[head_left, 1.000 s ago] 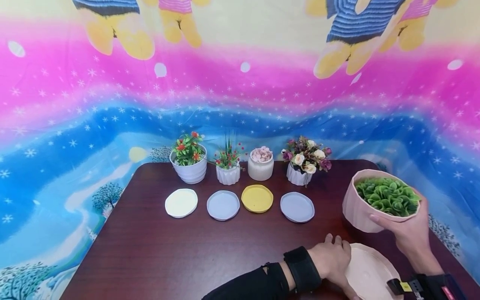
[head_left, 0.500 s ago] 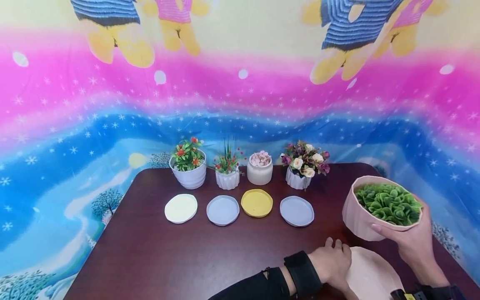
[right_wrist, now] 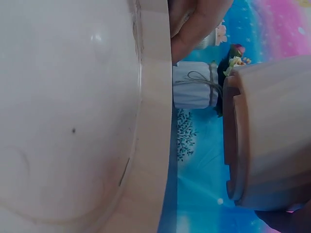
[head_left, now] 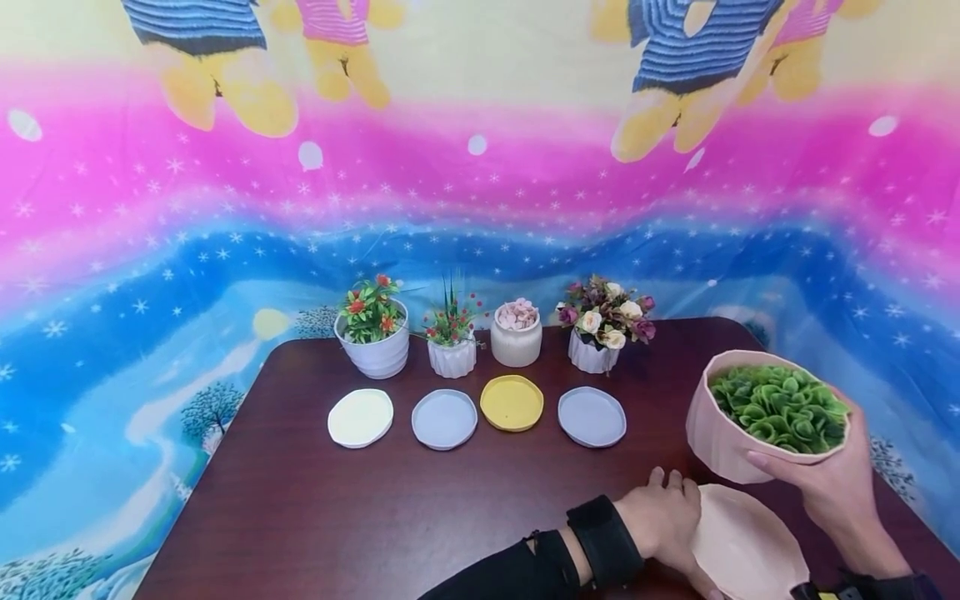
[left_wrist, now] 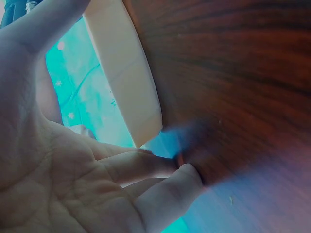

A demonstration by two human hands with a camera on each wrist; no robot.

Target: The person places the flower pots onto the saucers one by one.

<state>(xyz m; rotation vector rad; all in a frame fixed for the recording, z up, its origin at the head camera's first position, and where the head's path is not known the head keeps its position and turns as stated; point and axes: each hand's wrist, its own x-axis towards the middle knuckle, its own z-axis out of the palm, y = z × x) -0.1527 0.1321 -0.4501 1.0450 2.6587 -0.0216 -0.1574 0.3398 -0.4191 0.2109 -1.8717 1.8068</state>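
My right hand [head_left: 840, 479] grips a large pink ribbed flowerpot [head_left: 720, 429] by its right side, thumb across the near side below the rim. Green leafy foliage [head_left: 780, 404] fills the pot, which tilts toward me. In the right wrist view the pot's notched base [right_wrist: 235, 145] hangs clear of the table. Below and nearer me lies a wide pale pink saucer [head_left: 750, 542]. My left hand [head_left: 663, 521] rests at its left edge, fingers extended away from me. The left wrist view shows those fingertips [left_wrist: 187, 177] at the tabletop, past the end of the saucer's wall [left_wrist: 129, 73].
Across the back of the dark table [head_left: 360, 517] stand a red-flowered pot [head_left: 375, 350], a small berry pot [head_left: 452, 358], a pink-petal pot [head_left: 516, 342] and a rose pot [head_left: 595, 354]. Before them lie white [head_left: 360, 417], grey [head_left: 444, 418], yellow [head_left: 512, 402] and lavender [head_left: 592, 417] saucers.
The head view has shifted slightly. Both hands, the pink flowerpot and the large saucer keep nearly the same places; the flowerpot stays raised in my right hand.
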